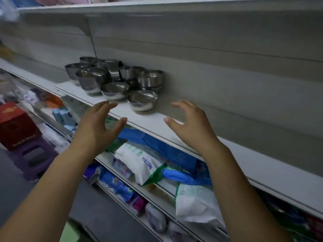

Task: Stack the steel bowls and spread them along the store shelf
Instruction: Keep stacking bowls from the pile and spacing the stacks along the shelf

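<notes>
Red box [16,124], purple stool [33,154], white bag [138,162], blue packets [174,152] on lower shelves [153,193]

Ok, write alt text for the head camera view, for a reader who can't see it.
A person's left hand and right hand, both empty with fingers spread, reach toward a cluster of steel bowls on a white store shelf, touching none. Some bowls are stacked, others stand single; packaged goods fill the shelves below.
</notes>
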{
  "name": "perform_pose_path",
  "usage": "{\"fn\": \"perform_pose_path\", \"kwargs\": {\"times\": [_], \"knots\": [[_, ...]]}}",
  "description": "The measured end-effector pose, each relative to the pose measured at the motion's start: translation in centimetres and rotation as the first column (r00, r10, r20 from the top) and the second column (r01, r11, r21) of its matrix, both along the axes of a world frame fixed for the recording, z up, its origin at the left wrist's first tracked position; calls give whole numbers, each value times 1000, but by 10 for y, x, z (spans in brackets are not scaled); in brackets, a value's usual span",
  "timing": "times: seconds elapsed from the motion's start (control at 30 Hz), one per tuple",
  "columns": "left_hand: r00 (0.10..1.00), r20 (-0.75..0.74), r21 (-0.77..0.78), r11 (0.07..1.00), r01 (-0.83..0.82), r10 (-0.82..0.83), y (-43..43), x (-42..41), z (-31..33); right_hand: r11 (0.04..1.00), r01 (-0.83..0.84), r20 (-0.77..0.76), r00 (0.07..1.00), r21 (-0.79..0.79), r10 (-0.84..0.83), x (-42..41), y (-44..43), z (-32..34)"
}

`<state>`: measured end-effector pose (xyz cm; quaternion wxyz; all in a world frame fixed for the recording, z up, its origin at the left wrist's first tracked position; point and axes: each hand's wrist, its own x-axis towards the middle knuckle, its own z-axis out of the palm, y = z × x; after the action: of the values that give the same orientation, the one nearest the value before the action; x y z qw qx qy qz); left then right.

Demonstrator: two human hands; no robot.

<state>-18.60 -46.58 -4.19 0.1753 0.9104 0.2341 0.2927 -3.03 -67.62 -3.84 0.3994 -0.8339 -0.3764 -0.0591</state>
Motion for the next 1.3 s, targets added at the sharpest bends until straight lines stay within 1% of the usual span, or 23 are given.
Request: {"fn": "perform_pose_path", "kwargs": {"times": [0.13, 0.27, 0.4, 0.57, 0.63, 0.8, 0.93, 1.1, 1.23, 1.3], "knots": [[999, -42, -67, 998, -12, 9, 41, 4, -14, 998, -3, -20, 1000, -66, 1, 11, 49, -16], [999, -36, -51, 999, -19, 17, 79, 16, -26, 994, 16, -90, 996, -110, -26, 18, 89, -27], [1000, 3, -67, 998, -8, 8, 121, 46, -33, 993, 76, -96, 992, -87, -85, 32, 122, -31], [995, 91, -216, 974, 68, -50, 178, 87, -35, 986, 147, -144, 977, -75, -157, 42, 157, -31], [992, 107, -245, 965, 90, -65, 196, 100, -39, 981, 188, -151, 970, -49, -193, 45, 168, -30], [980, 118, -293, 937, 188, -160, 229, 122, -49, 962, 273, -229, 935, -25, -272, 50, 191, -29], [953, 166, -335, 895, 295, -251, 245, 133, -50, 939, 329, -292, 912, 100, -288, 47, 206, -27], [918, 232, -377, 841, 389, -320, 264, 146, -58, 908, 323, -258, 932, 267, -255, 44, 228, -25], [913, 249, -392, 828, 400, -323, 268, 148, -62, 881, 289, -215, 951, 375, -221, 45, 250, -20], [913, 259, -392, 830, 396, -314, 267, 147, -62, 872, 279, -190, 957, 403, -218, 49, 261, -20]]}}
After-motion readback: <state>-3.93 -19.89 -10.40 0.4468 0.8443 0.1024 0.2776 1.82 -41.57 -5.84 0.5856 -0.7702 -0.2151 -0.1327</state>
